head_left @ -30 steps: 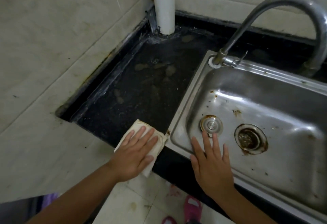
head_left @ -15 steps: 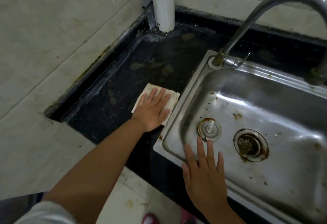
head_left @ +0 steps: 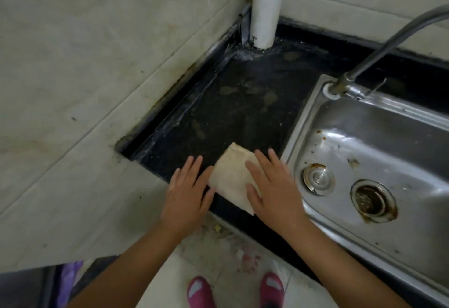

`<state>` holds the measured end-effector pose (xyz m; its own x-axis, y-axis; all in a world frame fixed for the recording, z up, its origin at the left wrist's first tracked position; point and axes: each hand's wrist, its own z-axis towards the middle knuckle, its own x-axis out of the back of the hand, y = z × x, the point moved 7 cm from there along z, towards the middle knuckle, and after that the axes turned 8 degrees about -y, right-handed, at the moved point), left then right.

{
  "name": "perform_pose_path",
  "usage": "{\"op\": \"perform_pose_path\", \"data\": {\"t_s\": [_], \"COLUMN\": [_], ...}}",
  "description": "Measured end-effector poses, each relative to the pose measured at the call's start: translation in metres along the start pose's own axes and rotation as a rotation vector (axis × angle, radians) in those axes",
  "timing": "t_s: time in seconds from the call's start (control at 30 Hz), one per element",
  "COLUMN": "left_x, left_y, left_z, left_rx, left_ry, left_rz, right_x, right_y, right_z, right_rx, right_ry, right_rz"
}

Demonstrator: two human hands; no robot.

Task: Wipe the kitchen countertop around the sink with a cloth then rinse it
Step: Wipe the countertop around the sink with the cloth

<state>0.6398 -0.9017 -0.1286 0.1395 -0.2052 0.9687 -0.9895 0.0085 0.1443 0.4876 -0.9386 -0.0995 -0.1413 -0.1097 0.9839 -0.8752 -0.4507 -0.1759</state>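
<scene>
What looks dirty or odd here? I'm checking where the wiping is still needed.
Brownish blotches mark the black countertop between the white pipe and the cloth. Inside the sink, rust-coloured stains ring the drain and speckle the basin.

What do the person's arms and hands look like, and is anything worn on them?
Both forearms are bare, with no sleeves in view. The left hand and right hand wear no gloves, rings, watch or bracelet. Fingernails look short and unpainted.

text: none readable | labels: none | brands: none | numbers: none | signs: none
</scene>
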Motion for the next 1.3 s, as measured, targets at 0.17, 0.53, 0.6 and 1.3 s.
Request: {"op": "perform_pose_path", "data": {"t_s": [0.17,0.53,0.6,1.3], "left_x": [-0.017,-0.022,-0.018,-0.02], "left_y": [-0.046,-0.105,-0.108,-0.125], "left_z": [-0.029,-0.042,-0.032,-0.031], "left_rx": [0.184,0.246,0.244,0.208], "left_ry": [0.05,0.033,0.058,0.07], "left_rz": [-0.029,-0.193,-0.203,-0.22], "right_x": [-0.049,-0.069,-0.067,-0.065], "right_y": [-0.038,-0.142,-0.138,-0.149], "right_z": [0.044,0.098,0.065,0.075], "right_rx": [-0.001,0.042,0.087,0.306], "right_ry": [-0.373,-0.356,-0.282,-0.402], "right_rz": [0.003,-0.022,-0.056,-0.031]}}
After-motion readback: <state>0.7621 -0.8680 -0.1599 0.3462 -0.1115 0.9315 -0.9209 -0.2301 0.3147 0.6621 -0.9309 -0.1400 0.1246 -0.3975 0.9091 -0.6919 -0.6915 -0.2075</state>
